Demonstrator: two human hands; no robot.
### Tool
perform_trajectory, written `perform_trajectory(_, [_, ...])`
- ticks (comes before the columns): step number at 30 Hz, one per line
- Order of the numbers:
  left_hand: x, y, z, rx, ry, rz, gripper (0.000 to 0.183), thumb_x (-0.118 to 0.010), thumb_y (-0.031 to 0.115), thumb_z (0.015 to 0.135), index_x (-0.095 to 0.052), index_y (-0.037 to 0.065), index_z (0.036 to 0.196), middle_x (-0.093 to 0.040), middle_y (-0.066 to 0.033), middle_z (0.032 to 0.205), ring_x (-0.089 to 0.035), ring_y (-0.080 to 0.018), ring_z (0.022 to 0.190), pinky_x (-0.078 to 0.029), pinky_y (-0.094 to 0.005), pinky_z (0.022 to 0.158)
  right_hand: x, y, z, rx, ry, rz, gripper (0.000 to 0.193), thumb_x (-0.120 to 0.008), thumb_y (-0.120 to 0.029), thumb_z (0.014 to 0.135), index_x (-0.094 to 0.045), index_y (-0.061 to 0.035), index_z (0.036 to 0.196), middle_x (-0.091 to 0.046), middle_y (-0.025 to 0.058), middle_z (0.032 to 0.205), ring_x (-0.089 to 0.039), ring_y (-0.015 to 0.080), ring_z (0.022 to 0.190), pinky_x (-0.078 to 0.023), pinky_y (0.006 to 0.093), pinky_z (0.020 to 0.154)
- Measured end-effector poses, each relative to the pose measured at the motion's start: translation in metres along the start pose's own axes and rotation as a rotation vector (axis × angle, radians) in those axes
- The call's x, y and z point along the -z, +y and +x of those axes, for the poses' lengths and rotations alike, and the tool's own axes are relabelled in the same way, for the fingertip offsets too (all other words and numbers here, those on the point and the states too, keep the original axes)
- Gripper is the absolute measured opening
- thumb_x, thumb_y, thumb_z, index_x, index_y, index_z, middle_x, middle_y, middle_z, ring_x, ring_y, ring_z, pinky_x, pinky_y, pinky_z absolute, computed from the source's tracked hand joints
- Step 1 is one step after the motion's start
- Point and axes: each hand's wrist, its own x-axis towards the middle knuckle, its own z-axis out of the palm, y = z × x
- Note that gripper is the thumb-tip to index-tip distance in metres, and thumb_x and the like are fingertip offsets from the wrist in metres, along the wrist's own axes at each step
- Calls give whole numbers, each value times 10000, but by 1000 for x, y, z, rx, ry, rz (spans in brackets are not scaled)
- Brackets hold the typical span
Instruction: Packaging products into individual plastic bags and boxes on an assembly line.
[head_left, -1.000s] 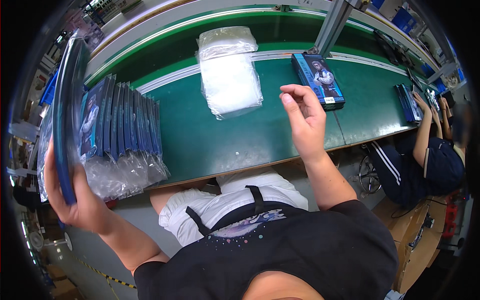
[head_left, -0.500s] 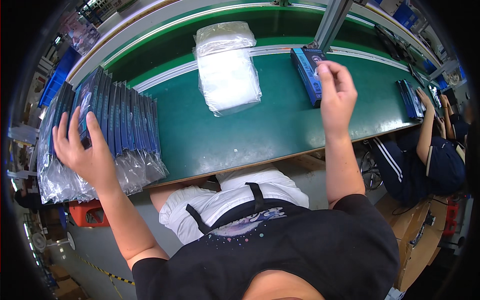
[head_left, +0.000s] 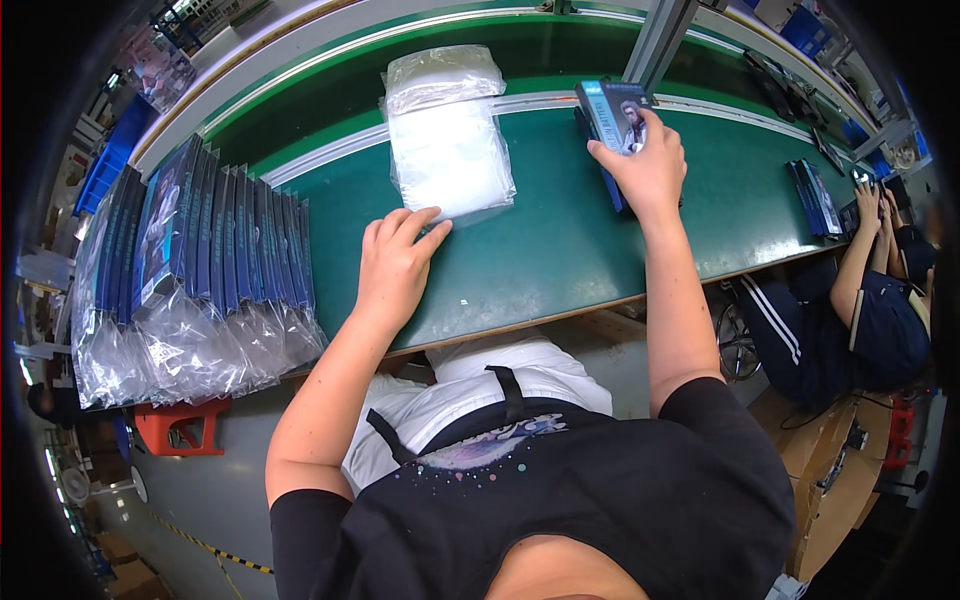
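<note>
At the green table (head_left: pixel 540 260), a red stool (head_left: pixel 155 430) below, the right hand (head_left: pixel 650 172) clamps a dark box (head_left: pixel 606 112) and the left hand (head_left: pixel 395 265), if pinching I cannot tell, meets clear bags (head_left: pixel 445 155).

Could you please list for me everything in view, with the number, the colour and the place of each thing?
Bench: one, green, centre
Bagged boxes: over ten, blue, upright row, bench left
Clear bags: one stack, whitish, bench middle
Box: one, blue-black, in right hand; another seems underneath
Other boxes: several, blue, bench far right
Post: one, grey, behind box
Blue bin: one, far left
Red stool: one, floor left
Fan: one, pale, lower left
Carton: one, brown, lower right
Co-workers: at least two, dark clothes, right
Background clutter: too small to count
Shirt: one, black, on person
Hands: two, bare; left hand at bags' near edge
</note>
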Motion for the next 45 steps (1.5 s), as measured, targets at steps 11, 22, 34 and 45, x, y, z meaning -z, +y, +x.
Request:
perform_trajectory(11, [-3,-11,19,321,-20,-444,113,-635,5,791,-667,10,899,-547,-99,815,-571,-221,734,-475,-303,645,35,-22,-61,-417,-944,2052,589,-412,-444,947,-399,65,1243,-571,187,964,-588,209,730,-512,312,501])
perform_trajectory(22, [3,-28,23,450,-67,-652,169,-632,4,782,-702,15,935,-586,-79,833,-576,-144,772,-473,-250,661,-1,-73,-76,-460,-1330,1797,601,-644,-62,797,-359,96,1302,-586,176,1134,-641,182,928,-528,291,813])
perform_trajectory(34, [17,-29,22,689,-245,-769,230,-591,11,782,-685,7,992,-620,-66,764,-583,-131,651,-472,-264,608,-3,-74,-86,-395,-965,1488,617,-648,-59,823,-322,78,1328,-571,163,1128,-587,161,983,-486,282,837])
perform_trajectory(45, [34,-8,14,301,-86,-415,311,-585,-19,765,-638,50,1063,-577,-113,775,-579,-249,683,-474,-323,630,-6,-80,-94,-461,-916,1530,278,-665,-74,825,-504,51,1015,-637,123,915,-631,138,812,-522,261,711])
